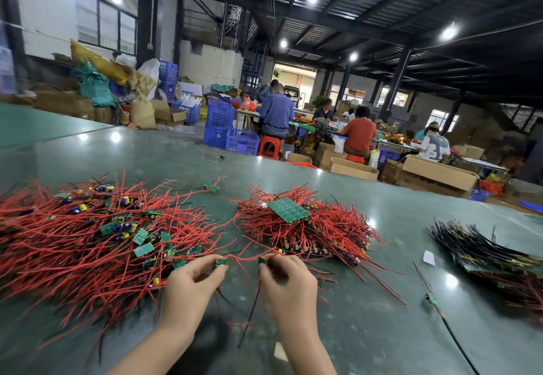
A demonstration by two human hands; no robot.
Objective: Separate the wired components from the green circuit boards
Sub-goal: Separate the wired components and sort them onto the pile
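The green circuit boards lie in several places on the tabletop, and two small pieces of them are in the person's hands. The left hand pinches a small green board piece between thumb and fingertips, with the other fingers curled under. The right hand pinches a second small piece in the same way, although this hand is a little blurred. The two pieces are apart, and a thin red wire runs between them and looks pulled rather tight. It seems the pieces are just separated, or nearly so.

The risks, as a judgement: if the hands pull further apart, the wire can tear from its solder point instead of coming free with its component. The pinch is only at the fingertips, so a small piece can slip and fall into the loose pile on the left, where it is hard to find again among red wires and similar boards. Wires hanging below the hands can also catch on strands of the piles just beside them and drag other parts across the tabletop.

The pile on the right carries a larger unbroken board panel on top; it lies tilted and could slide off if the wires under it are disturbed. A bundle with black wires lies well apart at the right.
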